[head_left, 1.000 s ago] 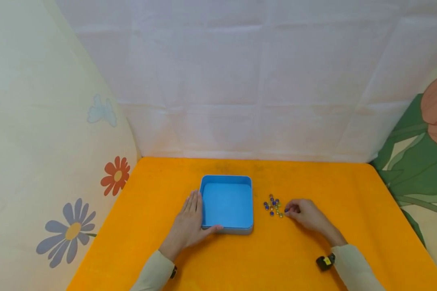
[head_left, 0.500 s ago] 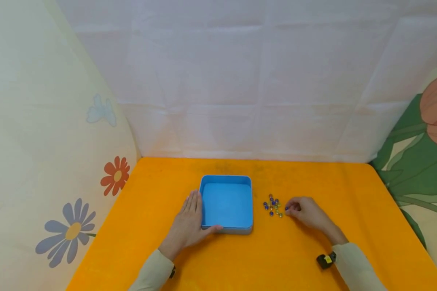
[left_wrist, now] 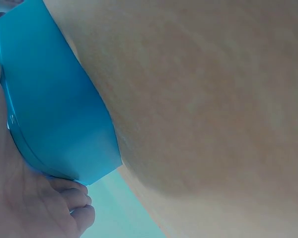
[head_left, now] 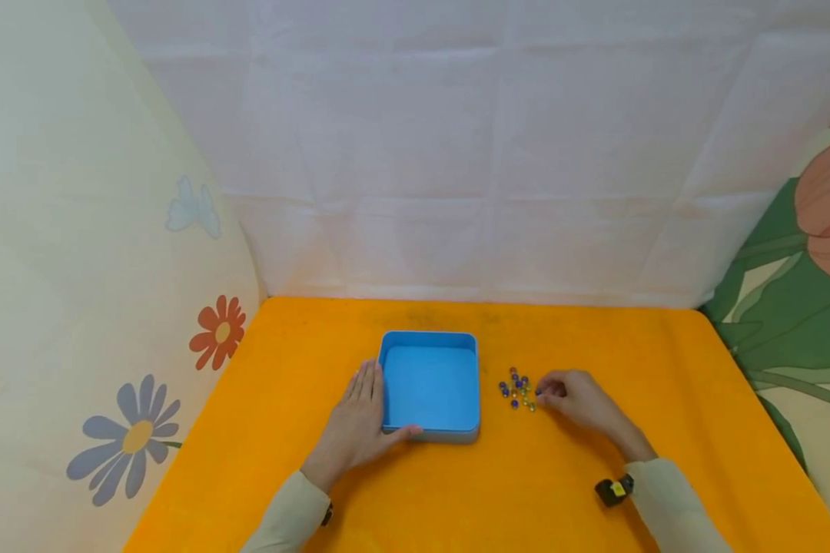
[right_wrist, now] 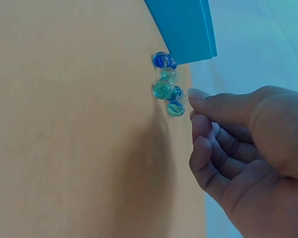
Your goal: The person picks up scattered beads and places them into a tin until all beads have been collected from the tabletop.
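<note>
My left hand [head_left: 356, 422] rests against the left side of a square blue box [head_left: 431, 388], its fingers straight along the wall and the thumb over the front rim. The box lies open at the top, with a bare floor inside. A dark blue marble [head_left: 538, 392] shows at the fingertips of my right hand [head_left: 577, 399], pinched by thumb and forefinger. In the right wrist view the fingers hide it. Just left of that hand lies a loose cluster of blue, green and amber glass marbles [right_wrist: 163, 89], right of the box.
An orange cloth [head_left: 595, 346] covers the table. A white sheet [head_left: 415, 153] hangs behind it. Flower-printed cloth [head_left: 138, 261] stands on the left, and a tulip print [head_left: 788, 322] on the right. Each wrist wears a small dark camera.
My right hand has risen slightly with the blue marble and then shifted a little left, closer to the cluster. The left hand stays against the box.
</note>
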### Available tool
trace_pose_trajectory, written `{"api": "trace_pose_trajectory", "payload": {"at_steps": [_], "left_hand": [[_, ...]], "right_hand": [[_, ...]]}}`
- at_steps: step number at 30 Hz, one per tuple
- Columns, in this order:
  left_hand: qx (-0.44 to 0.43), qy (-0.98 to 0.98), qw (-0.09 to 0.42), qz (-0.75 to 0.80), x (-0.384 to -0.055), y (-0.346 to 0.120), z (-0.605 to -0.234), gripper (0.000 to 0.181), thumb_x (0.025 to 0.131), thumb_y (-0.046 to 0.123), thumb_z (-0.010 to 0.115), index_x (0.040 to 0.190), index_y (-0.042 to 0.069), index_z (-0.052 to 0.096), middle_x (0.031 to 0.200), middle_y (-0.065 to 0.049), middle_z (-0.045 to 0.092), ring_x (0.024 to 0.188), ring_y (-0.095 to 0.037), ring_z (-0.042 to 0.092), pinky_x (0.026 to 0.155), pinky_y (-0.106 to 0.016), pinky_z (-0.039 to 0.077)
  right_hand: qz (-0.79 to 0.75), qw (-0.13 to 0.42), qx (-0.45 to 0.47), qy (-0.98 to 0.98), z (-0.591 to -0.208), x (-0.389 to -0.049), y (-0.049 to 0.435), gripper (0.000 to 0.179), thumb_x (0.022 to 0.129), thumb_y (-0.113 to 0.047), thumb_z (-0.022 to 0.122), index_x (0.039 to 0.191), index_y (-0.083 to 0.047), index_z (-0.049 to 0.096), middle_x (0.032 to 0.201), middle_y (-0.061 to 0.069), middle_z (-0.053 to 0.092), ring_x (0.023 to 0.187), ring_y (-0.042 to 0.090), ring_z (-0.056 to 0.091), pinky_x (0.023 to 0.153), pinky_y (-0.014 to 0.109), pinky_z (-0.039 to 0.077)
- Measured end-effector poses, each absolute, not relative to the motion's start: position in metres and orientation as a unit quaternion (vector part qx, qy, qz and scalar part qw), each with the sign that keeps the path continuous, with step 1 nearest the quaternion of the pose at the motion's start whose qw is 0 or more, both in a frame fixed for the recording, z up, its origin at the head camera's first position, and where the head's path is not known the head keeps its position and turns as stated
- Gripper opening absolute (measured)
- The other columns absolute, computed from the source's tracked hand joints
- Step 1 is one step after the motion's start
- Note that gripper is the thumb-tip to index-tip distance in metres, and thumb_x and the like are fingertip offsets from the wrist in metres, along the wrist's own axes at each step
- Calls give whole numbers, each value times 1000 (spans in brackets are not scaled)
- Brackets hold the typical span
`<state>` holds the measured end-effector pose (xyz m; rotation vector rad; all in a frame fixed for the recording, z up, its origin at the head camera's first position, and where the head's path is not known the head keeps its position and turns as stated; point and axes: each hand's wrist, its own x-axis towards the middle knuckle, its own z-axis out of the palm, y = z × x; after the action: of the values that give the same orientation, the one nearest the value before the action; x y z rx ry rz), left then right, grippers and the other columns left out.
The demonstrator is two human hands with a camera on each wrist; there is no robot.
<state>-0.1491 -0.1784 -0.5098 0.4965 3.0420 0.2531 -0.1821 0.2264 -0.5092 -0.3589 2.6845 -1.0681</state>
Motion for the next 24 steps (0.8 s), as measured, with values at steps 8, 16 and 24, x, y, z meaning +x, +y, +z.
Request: {"api": "trace_pose_trajectory", "payload": {"at_steps": [8, 16, 24], "left_hand": [[159, 984, 26, 73, -150, -178, -510, 132, 85, 93, 47, 165, -7, 16, 174, -27, 17, 163, -41, 22, 133, -53, 26], [163, 984, 25, 69, -151, -178, -509, 131, 85, 93, 47, 164, -8, 18, 173, -27, 19, 163, -42, 23, 133, -54, 26], [160, 984, 23, 69, -150, -179, -509, 131, 85, 93, 47, 164, -8, 19, 173, -27, 20, 162, -42, 24, 133, -54, 27]], "right_hand": [[-365, 115, -133, 914, -501, -185, 220, 13, 101, -12, 70, 108, -3, 76, 93, 3, 74, 82, 10, 65, 69, 24, 56], [-362, 104, -139, 916, -496, -186, 212, 12, 100, -9, 70, 107, -2, 75, 92, 3, 74, 81, 11, 64, 69, 25, 56], [-366, 95, -150, 914, -493, -188, 207, 12, 101, -12, 70, 108, -5, 76, 93, 4, 75, 81, 10, 66, 69, 25, 56]]}}
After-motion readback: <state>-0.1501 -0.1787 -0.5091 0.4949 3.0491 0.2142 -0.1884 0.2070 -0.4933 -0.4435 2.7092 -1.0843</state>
